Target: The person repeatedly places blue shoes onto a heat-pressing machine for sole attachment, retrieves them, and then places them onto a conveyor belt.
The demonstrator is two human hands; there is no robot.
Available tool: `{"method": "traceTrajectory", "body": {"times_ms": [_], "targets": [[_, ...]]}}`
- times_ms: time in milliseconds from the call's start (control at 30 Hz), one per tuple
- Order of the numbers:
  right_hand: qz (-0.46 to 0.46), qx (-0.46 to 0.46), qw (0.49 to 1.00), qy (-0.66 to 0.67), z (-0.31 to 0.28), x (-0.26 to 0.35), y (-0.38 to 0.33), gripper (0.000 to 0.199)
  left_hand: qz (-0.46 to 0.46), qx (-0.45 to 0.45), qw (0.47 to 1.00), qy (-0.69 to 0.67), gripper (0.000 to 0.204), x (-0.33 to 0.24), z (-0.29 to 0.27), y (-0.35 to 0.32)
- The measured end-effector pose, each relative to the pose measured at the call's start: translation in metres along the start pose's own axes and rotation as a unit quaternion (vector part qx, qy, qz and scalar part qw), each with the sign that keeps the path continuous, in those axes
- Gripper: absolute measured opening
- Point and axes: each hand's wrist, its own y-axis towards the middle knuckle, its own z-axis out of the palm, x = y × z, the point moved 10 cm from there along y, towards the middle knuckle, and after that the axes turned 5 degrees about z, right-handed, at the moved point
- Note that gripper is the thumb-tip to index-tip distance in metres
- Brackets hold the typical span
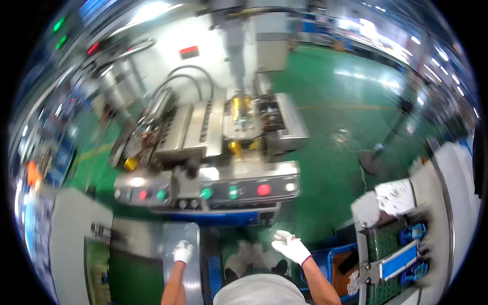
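My left hand (183,252), in a white glove, is over a smooth metal bench top (189,232) at the lower left. Motion smears its fingers, so whether they are curled around anything is unclear. My right hand (291,247), also white-gloved, hangs in the air right of centre with its fingers apart and nothing in it. In front of both hands stands a machine with a control panel (249,190) of green and red push buttons. Above the panel are metal slides and a fixture (242,127) with yellow parts.
To the right, a blue bin (333,259) stands beside a green perforated rack (382,244) with blue fittings. A fan on a round base (370,161) stands farther off on the green floor (330,96). Grey machine housings flank both sides.
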Motion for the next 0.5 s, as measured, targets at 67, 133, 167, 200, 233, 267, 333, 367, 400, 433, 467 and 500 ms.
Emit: {"method": "traceTrajectory", "body": {"times_ms": [67,133,167,200,233,267,333,367,400,433,467,500], "targets": [[0.000,0.080,0.996,-0.027,0.083,0.047,0.013,0.063,-0.200,-0.184,0.962,-0.003,0.035,0.175,-0.099,-0.043],[-0.042,0.075,0.993,-0.084,0.126,0.061,0.031,0.058,-0.253,-0.189,0.947,-0.059,0.041,0.263,-0.142,-0.085],[0.019,0.083,0.996,-0.038,0.141,0.051,0.034,0.058,-0.271,-0.194,0.943,-0.018,0.043,0.273,-0.158,-0.106],[0.005,0.084,0.996,-0.030,0.161,0.041,0.039,0.058,-0.278,-0.244,0.929,-0.020,0.043,0.318,-0.160,-0.143],[0.040,0.083,0.995,-0.034,0.176,0.040,0.041,0.058,-0.307,-0.243,0.919,-0.051,0.047,0.340,-0.157,-0.159],[0.090,0.084,0.991,-0.058,0.191,0.024,0.049,0.059,-0.343,-0.218,0.914,-0.007,0.051,0.363,-0.152,-0.178],[0.107,0.117,0.970,-0.184,0.221,0.005,0.047,0.064,-0.438,-0.178,0.878,-0.072,0.066,0.408,-0.112,-0.236],[0.131,0.120,0.955,-0.236,0.224,-0.009,0.046,0.057,-0.484,-0.143,0.857,-0.108,0.075,0.421,-0.098,-0.252],[0.149,0.137,0.936,-0.287,0.232,-0.026,0.049,0.051,-0.500,-0.189,0.838,-0.109,0.079,0.452,-0.084,-0.293],[0.056,0.195,0.849,-0.487,0.245,-0.053,0.081,0.051,-0.507,-0.242,0.821,-0.104,0.082,0.491,-0.084,-0.327],[0.107,0.175,0.864,-0.459,0.248,-0.035,0.056,0.055,-0.550,-0.205,0.802,-0.112,0.087,0.501,-0.075,-0.328],[0.119,0.182,0.849,-0.481,0.276,-0.004,0.032,0.060,-0.553,-0.249,0.791,-0.081,0.089,0.531,-0.080,-0.363]]}}
